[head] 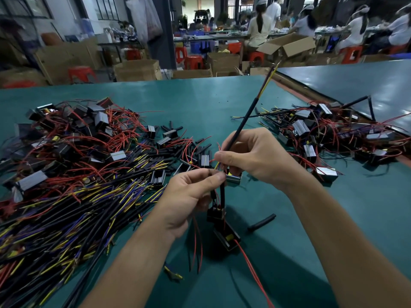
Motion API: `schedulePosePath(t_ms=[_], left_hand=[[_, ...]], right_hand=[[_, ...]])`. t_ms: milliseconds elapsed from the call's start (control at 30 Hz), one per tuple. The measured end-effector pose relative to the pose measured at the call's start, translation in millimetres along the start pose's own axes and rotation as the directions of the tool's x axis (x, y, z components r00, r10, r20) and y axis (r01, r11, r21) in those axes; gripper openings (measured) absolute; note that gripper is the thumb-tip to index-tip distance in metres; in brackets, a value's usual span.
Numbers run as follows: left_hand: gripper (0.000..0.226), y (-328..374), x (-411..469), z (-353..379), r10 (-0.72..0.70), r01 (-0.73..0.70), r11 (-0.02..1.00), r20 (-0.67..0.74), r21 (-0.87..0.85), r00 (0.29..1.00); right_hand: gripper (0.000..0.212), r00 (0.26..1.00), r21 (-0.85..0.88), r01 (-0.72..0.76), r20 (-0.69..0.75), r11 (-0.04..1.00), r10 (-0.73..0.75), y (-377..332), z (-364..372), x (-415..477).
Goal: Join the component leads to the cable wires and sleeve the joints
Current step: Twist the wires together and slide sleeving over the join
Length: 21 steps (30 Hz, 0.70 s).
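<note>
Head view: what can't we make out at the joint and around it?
- Joint of cable wires and component leads: hidden under the pinching left hand and right hand.
- Cable's far tip: too small, blurred.
- Component red wires: cut off by the bottom edge.
- Left wire pile: cut off by left and bottom edges.

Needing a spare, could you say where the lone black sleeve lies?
Head view: the black sleeve lies on the green mat, right of the hanging component.
</note>
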<state>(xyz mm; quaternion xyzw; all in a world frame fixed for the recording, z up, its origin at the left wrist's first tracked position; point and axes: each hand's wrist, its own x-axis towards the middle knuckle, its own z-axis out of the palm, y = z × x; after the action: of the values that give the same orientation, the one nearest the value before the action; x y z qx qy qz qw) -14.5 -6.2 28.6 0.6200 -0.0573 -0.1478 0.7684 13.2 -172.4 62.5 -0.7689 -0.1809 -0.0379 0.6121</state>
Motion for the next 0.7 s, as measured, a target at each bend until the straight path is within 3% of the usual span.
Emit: schedulePosePath(t_ms=[167, 233, 433, 700], left_hand=[[0.022, 1.4, 0.8, -2.5, -0.062, 0.066, 0.99, 0.033, -0.125, 0.998], [0.014, 1.7, 0.6, -2.4, -0.074, 0.078, 0.985, 0.034, -0.152, 0.997], [0.003, 4.6, -1.0, -2.0, -0.102, 0.105, 0.984, 0.031, -0.146, 0.994], [0.017, 5.8, -0.9, -2.6, -0.118, 0.12, 0.986, 0.031, -0.114, 0.993]], right_hand=[[0.014, 1.0, -0.012, 0.012, 0.007, 1.0, -0.012, -1.5, 1.4, -0.6], [0.014, 1.0, -0.012, 0.015, 0.008, 1.0, -0.015, -1.5, 3.2, -1.2], [0.015, 0.999, -0.002, 0.052, 0.007, 0.999, -0.052, -1.1, 4.7, -0.1], [0.016, 0.998, -0.046, 0.063, 0.01, 0.997, -0.062, 2.4, 1.6, 0.2]])
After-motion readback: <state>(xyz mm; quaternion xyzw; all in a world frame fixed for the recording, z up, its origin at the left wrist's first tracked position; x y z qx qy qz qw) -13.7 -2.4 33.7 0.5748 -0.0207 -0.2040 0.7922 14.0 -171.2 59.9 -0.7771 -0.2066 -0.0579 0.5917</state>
